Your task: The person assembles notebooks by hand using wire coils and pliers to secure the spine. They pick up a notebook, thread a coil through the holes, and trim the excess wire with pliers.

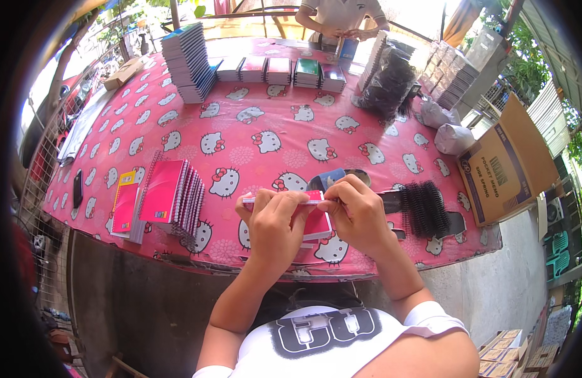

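Notebook with a pink cover held edge-up in the left hand's grasp, the right hand pinching at its right end.

Another pink notebook lies between the hands; black spiral binding coils bunch right of the right hand, spiral-bound pink notebooks stack up left of the left.

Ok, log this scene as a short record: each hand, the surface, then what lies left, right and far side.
left hand: grip on a pink notebook, held edge-up
right hand: fingertips at that notebook's right end
surface: table with pink cat-print cover
left: pink spiral notebooks; dark phone
right: black spiral coils; open carton
far side: low notebook stacks; co-worker standing
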Motion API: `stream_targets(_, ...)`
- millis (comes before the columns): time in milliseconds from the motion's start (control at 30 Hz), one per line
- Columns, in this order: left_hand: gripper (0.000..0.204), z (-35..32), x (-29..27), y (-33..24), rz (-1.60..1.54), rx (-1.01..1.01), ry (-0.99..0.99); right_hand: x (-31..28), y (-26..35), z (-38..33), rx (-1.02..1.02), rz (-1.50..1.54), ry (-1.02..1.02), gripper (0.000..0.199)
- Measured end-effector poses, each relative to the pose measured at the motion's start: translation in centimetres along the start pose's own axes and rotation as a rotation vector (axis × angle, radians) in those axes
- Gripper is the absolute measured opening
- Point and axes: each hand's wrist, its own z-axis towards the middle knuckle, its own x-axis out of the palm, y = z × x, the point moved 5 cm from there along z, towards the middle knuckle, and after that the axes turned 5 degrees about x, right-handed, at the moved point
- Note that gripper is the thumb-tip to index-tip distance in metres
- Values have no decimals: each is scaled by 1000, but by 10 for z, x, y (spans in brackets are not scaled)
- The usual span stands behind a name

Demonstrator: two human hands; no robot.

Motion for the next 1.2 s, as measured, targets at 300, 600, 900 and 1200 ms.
stream_targets(300,20,10,-15,1,-82,21,-14,-26,-146,10,204,-133,309,32)
stream_targets(600,28,9,1,9,-77,14,-25,-14,-160,2,387,375,148,40)
stream_targets(900,31,11,4,15,-160,-56,7,-22,-125,31,240,880,360,33)
stream_targets(1200,39,8,-14,34,-271,-243,-83,9,-99,64,184,308,331,37)
